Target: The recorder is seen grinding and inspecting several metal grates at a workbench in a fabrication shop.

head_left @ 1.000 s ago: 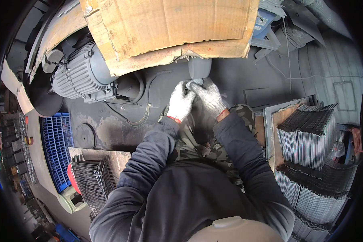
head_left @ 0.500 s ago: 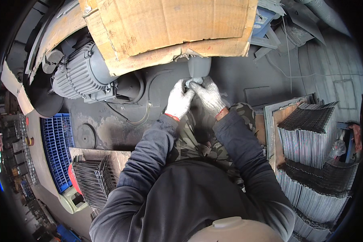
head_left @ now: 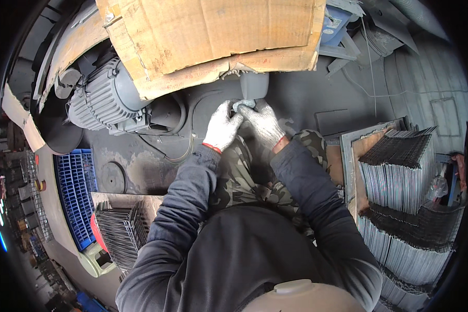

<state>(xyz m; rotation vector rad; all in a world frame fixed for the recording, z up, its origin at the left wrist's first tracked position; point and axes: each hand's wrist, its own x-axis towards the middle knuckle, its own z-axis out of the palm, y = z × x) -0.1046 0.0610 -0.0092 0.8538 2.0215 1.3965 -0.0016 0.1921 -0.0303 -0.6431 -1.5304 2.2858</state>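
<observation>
In white knit gloves with red cuffs, both my hands meet around a small grey, rounded piece [head_left: 244,104] whose kind I cannot make out. My left hand [head_left: 223,126] has its fingers closed on the piece's left side. From the right, my right hand [head_left: 264,125] pinches the same piece, its thumb and fingers hiding part of it. Directly behind the piece, a smooth grey band with a rounded lower end [head_left: 255,86] comes out from under a cardboard sheet [head_left: 213,31]. The piece is at the band's lower end; whether they touch I cannot tell.
To the left are a ribbed grey motor [head_left: 101,96], a cable [head_left: 179,156] and a blue plastic grid crate [head_left: 77,195]. Thin dark wire parts lie stacked at the lower left [head_left: 120,229]. Tall stacks of thin metal pieces [head_left: 392,179] stand on the right, near my right elbow.
My hands and the piece have shifted slightly left, with my left wrist swung a little outward. The whole view has also moved slightly. Both hands keep their hold.
</observation>
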